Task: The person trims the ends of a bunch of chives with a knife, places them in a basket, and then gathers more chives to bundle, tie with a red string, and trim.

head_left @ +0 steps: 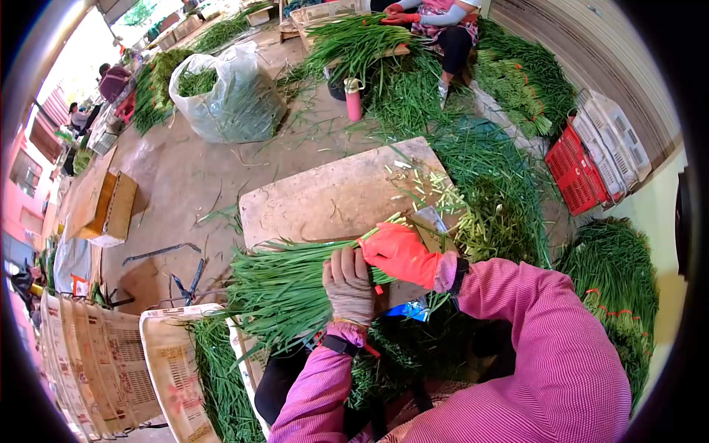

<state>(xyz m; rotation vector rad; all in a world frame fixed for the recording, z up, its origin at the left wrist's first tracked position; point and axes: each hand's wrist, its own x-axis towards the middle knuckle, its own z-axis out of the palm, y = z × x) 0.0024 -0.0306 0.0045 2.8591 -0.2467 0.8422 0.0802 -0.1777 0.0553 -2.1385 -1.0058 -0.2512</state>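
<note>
A thick bunch of garlic chives (pixel 284 284) lies across the near side of a wooden board (pixel 325 196), leaves pointing left. My left hand (pixel 348 292), in a beige glove, has its fingers curled over the bunch. At the pale stem end, my right hand (pixel 401 255) in an orange glove is closed around the stems. Just beyond the right hand sits a flat, pale, blade-like piece (pixel 428 218). Cut stem ends (pixel 441 188) are scattered on the board's right part. A blue packet (pixel 408 310) shows below my right hand.
At my left stands a crate (pixel 173 369) holding chives. Loose greens (pixel 502 192) are heaped right of the board, near a red basket (pixel 572 170). Ahead are a large plastic bag (pixel 229 111), a pink bottle (pixel 354 103) and a seated person (pixel 443 29) with chives.
</note>
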